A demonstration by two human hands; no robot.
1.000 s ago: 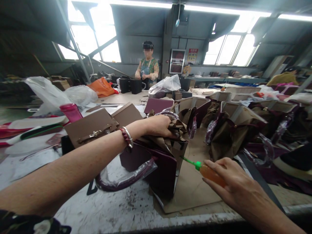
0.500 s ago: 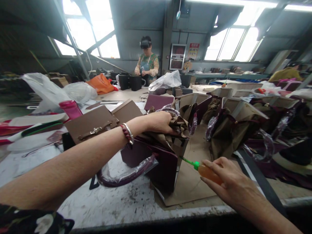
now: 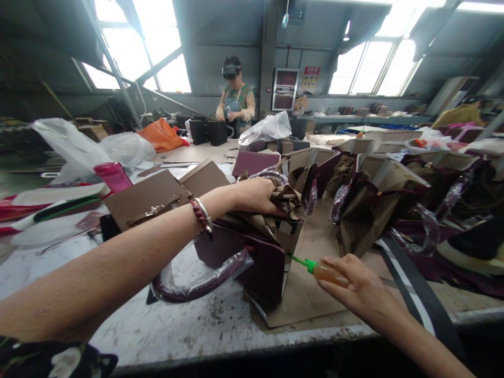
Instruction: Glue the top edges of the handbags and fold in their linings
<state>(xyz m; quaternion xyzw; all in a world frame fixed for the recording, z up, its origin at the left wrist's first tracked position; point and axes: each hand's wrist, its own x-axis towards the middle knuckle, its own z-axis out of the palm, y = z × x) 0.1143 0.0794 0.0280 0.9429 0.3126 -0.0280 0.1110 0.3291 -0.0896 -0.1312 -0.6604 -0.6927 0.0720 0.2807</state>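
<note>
A dark purple handbag (image 3: pixel 263 268) stands on a brown board, its plastic-wrapped handle (image 3: pixel 205 281) lying out toward me. Brown lining cloth (image 3: pixel 289 197) bulges from the bag's top, and my left hand (image 3: pixel 255 195) is closed on a bunch of it. My right hand (image 3: pixel 350 281) squeezes around a small bottle of amber liquid (image 3: pixel 328 274) with a green nozzle. The thin nozzle tip is at the bag's side edge, near the corner; whether it touches I cannot tell. My left fingertips are partly hidden in the cloth folds.
Several half-made handbags (image 3: pixel 384 205) with brown linings stand to the right. On the left are taupe panels (image 3: pixel 142 197), a pink piece (image 3: pixel 112 176) and clear plastic bags (image 3: pixel 71 142). Across the table a co-worker (image 3: pixel 236 100) handles black bags (image 3: pixel 218 133).
My right hand and the bottle have shifted slightly left and up, with the nozzle staying at the bag's edge. My left hand keeps its hold on the cloth. The view has tilted slightly.
</note>
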